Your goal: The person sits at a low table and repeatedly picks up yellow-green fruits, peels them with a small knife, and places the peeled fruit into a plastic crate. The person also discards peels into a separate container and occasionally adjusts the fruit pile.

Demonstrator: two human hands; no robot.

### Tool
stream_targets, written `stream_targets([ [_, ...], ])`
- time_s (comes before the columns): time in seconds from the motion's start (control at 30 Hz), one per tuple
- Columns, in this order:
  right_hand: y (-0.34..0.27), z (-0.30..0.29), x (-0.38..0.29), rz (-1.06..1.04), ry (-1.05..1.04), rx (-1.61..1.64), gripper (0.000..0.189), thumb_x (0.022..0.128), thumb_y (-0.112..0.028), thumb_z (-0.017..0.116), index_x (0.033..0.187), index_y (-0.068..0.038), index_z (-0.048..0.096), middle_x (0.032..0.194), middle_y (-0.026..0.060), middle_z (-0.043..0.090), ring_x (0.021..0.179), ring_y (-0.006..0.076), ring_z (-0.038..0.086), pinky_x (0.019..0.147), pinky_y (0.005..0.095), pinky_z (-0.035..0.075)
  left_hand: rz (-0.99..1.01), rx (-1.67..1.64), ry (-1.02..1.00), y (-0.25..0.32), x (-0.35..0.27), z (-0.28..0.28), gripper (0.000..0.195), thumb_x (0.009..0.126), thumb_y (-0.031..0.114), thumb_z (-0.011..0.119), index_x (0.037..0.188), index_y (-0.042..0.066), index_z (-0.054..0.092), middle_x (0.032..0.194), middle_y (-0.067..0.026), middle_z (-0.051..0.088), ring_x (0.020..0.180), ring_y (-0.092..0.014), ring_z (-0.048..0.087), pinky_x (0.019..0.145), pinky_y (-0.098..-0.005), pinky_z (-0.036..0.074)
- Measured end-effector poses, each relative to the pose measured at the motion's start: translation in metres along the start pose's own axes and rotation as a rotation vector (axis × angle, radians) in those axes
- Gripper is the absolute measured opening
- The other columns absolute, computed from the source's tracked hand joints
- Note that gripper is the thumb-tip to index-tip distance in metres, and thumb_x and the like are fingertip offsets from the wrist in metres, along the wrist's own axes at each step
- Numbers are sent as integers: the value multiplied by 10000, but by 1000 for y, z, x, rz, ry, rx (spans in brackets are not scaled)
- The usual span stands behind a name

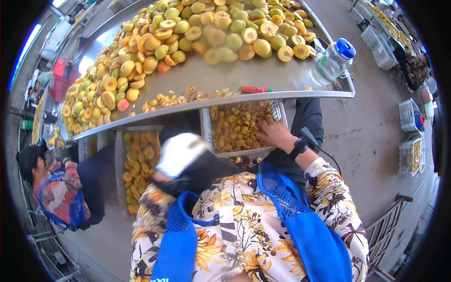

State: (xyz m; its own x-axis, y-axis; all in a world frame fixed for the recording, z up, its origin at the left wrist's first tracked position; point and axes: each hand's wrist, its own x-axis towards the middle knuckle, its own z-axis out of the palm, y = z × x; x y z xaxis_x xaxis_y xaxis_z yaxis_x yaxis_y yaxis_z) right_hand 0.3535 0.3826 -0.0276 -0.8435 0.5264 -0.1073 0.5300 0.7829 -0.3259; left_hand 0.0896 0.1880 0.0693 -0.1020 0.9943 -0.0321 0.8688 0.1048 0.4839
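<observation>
My bare right hand [275,134] rests on the small halves and scraps in a white plastic basket [243,154] under the table edge, its fingers partly sunk among them; whether it grips any is hidden. My left hand [181,154], in a white glove and blurred, is over my dark-clad lap, between that basket and a tray of halved fruit [141,169]. Its fingers cannot be made out. On the metal table lies a large heap of halved, apricot-like fruit [151,42]. A red-handled tool [255,89] with a green end lies by the table's near edge, among pits and scraps.
A clear plastic bottle [327,67] with a blue lid stands at the table's right corner. A co-worker [60,190] sits at the left. More white baskets [408,157] stand on the floor at the right, and a metal rack [385,229] is at lower right.
</observation>
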Motion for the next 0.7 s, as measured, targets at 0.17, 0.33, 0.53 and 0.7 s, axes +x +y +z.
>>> stream_targets([
  [0.17,6,65,0,-54,-270,170,513,858,-498,514,1127,-66,572,975,217,656,873,374,645,743,450,513,134,385,-834,47,92,144,354,721,335,669,954,71,706,965,-155,684,887,-310,662,782,-421,520],
  [0.33,7,115,-8,-260,-299,54,240,803,-247,572,969,-93,651,873,142,670,834,323,658,697,454,526,66,198,-876,15,101,209,329,742,289,645,1006,99,690,1019,-195,660,935,-340,649,788,-436,517],
  [0.53,20,156,1,-325,-223,70,141,783,-173,559,864,-82,629,726,119,648,679,298,658,580,423,524,-39,169,-991,14,111,202,359,684,191,656,1007,33,677,1030,-230,643,976,-358,629,824,-437,511],
  [0.7,24,161,2,-378,-186,189,102,759,-152,568,760,-84,643,701,120,645,659,294,652,571,415,522,-28,190,-1118,28,131,185,377,676,194,667,1016,34,681,1041,-229,642,992,-351,628,827,-421,514],
])
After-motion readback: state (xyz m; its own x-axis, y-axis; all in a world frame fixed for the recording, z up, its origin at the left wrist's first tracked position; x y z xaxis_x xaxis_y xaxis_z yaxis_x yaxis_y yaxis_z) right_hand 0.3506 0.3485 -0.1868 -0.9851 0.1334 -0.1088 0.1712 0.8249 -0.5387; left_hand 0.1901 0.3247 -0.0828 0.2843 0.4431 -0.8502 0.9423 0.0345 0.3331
